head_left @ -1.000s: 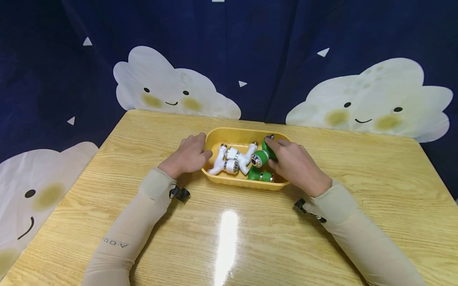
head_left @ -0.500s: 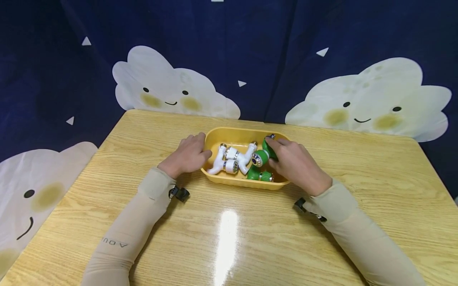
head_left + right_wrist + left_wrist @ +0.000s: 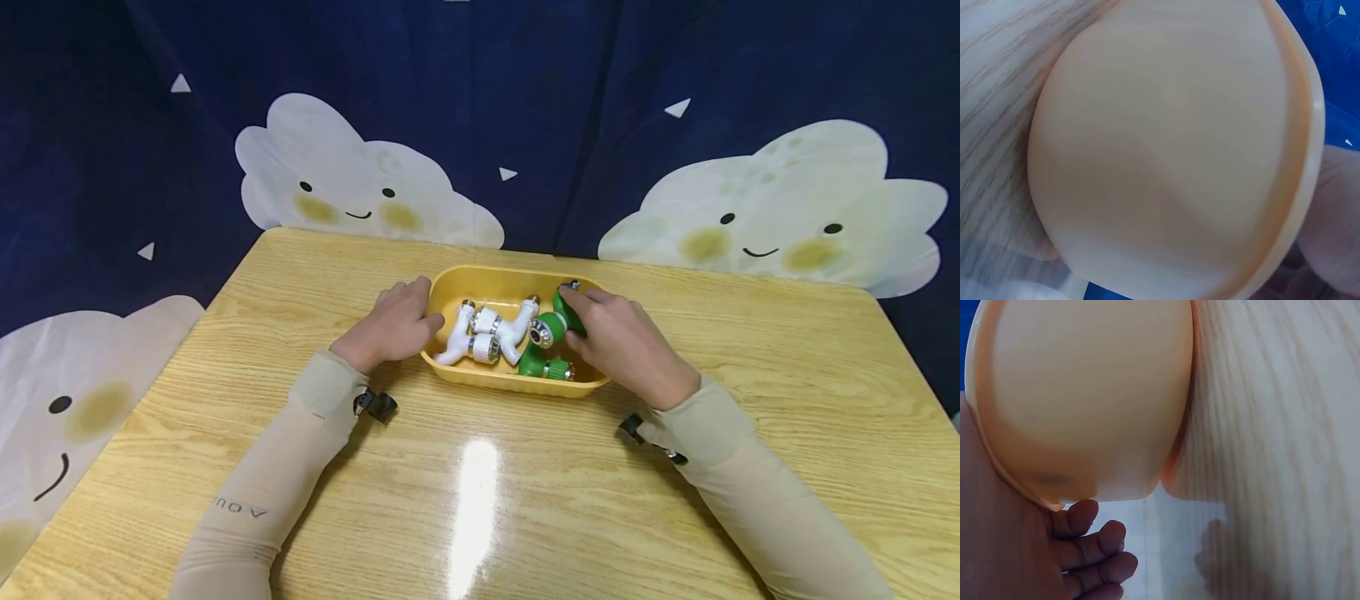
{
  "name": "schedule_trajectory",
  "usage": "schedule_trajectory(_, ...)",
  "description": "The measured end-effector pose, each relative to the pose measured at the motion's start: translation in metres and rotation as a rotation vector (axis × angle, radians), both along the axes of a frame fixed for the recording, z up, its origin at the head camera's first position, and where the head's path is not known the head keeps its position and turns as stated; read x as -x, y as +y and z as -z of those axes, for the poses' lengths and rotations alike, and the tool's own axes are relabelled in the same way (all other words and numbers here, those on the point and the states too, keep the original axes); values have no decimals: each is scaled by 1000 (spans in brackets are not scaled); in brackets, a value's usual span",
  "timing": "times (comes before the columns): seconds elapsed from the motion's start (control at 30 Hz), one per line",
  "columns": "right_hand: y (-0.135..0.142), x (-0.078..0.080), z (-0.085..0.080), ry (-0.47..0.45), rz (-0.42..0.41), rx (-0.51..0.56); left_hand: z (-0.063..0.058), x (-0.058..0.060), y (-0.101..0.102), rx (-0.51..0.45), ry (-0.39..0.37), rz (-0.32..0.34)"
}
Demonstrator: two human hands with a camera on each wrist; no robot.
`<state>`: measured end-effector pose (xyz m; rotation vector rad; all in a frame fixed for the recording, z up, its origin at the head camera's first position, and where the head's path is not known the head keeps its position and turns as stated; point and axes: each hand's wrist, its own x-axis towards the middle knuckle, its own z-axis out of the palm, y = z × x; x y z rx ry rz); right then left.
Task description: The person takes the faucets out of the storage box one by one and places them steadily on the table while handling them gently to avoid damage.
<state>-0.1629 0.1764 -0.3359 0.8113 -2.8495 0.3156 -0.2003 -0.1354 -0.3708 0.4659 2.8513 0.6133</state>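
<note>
A yellow plastic basin [image 3: 480,382] stands on the wooden table. My left hand [image 3: 393,325] grips its left rim; in the left wrist view the curled fingers [image 3: 1113,537] are outside the basin wall [image 3: 1085,394]. My right hand [image 3: 626,342] reaches over the right end and holds a green tap [image 3: 551,327] with a ribbed knob, tilted above the basin floor. Below that, a second green tap [image 3: 546,367] lies in the basin. Two white taps, a left one [image 3: 459,337] and a right one [image 3: 516,333], lie to its left. The basin wall [image 3: 1160,144] hides most of the right hand in the right wrist view.
The wooden table [image 3: 375,500] extends around the basin, with a bright light reflection [image 3: 476,508] in front. Behind it hangs a dark blue cloth [image 3: 555,100] with smiling clouds. A black wrist mount sits on each sleeve.
The green tap in my right hand has shifted slightly to the right with the hand. My left hand and the other taps stay in place.
</note>
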Motion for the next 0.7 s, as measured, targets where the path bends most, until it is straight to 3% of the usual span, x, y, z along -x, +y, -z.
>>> schedule_trajectory(0.7,2,-2,-3,40,1,34,-1,-1,1,4,-8,-11)
